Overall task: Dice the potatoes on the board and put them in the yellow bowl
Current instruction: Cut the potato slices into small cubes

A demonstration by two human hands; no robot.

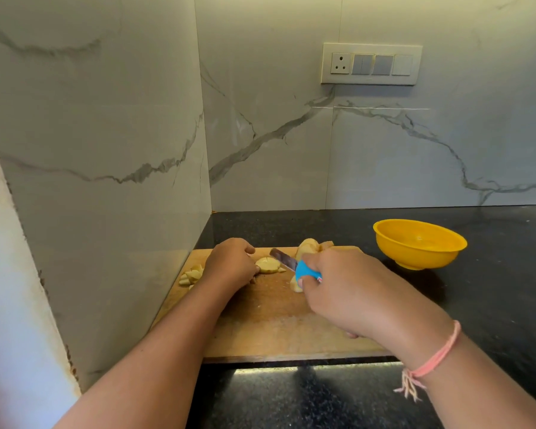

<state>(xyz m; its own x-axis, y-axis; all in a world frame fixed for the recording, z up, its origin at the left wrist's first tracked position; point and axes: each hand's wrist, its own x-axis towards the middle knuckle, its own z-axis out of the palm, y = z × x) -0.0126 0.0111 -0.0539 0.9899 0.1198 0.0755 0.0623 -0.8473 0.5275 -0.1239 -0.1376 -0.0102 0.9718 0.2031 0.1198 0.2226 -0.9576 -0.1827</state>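
Grip check: my left hand (231, 264) pinches rim of pale round scored potato slice (268, 265), likely firm but wet-slick; my right hand (338, 289) clenches blue-handled steel knife (304, 270).

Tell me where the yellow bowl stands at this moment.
In the head view the yellow bowl stands on the black counter at the right, just past the far right corner of the wooden board.
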